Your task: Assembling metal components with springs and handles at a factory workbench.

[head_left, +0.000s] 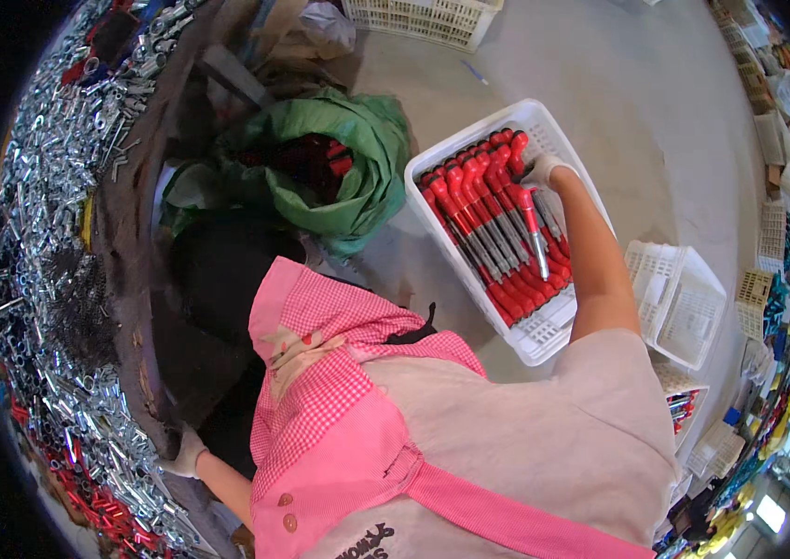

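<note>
My right hand (547, 170), in a pale glove, reaches into a white plastic basket (551, 343) on the floor. Its fingers are curled at the end of a red-handled metal tool (531, 224), which lies on top of the others at a different slant. Side by side in the basket lie several similar red-handled tools (480, 200) with grey metal shafts. My left hand (187, 455), also gloved, rests at the edge of the workbench (129, 279), fingers loosely extended, nothing visible in them. Heaps of small metal parts (59, 186) cover the bench beside it.
A green woven sack (381, 140) with dark and red pieces inside stands left of the basket. Another basket (432, 20) sits at the far side. White crates (688, 307) line the right. Red parts (96, 503) lie among the metal near my left hand.
</note>
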`<state>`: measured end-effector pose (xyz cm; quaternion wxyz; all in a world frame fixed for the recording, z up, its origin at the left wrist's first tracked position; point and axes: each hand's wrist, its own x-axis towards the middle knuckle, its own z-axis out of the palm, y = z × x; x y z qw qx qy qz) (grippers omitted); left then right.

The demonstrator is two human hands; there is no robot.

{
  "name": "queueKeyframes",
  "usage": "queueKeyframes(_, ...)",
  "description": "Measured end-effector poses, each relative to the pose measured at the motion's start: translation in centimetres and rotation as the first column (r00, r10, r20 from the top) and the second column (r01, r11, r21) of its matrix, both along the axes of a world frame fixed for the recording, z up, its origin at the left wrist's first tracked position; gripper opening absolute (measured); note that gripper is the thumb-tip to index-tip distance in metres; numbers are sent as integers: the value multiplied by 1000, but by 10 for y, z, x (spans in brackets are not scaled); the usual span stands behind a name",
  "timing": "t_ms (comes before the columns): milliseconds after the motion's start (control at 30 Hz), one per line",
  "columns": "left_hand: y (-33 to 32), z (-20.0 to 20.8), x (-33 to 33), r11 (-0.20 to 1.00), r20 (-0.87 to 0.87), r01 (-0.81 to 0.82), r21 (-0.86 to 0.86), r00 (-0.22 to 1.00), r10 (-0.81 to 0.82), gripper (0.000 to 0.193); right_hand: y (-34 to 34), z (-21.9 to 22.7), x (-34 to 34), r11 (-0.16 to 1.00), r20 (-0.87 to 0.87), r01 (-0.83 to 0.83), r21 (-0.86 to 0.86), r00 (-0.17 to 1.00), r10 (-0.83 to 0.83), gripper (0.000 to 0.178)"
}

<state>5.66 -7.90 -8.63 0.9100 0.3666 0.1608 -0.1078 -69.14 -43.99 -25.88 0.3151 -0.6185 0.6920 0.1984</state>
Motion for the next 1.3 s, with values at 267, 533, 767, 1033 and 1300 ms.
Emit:
queueKeyframes(267,11,-16,56,965,-20,-135,226,990,143,46,-55,-96,-20,997,-188,2,-73,982,-16,42)
queueKeyframes(533,8,-12,54,954,53,-130,269,991,120,56,-50,-91,2,993,-165,-78,-83,984,64,48)
queueKeyframes(767,26,-18,87,918,84,-240,317,971,225,50,-18,12,84,981,48,-192,22,980,191,48)
queueKeyframes(1033,-11,-2,36,920,52,-176,350,984,168,53,24,-62,165,989,51,-140,-49,988,143,42)
queueKeyframes(1300,9,-14,63,961,-40,-121,249,990,135,55,39,-84,168,969,98,121,-217,990,-101,43)
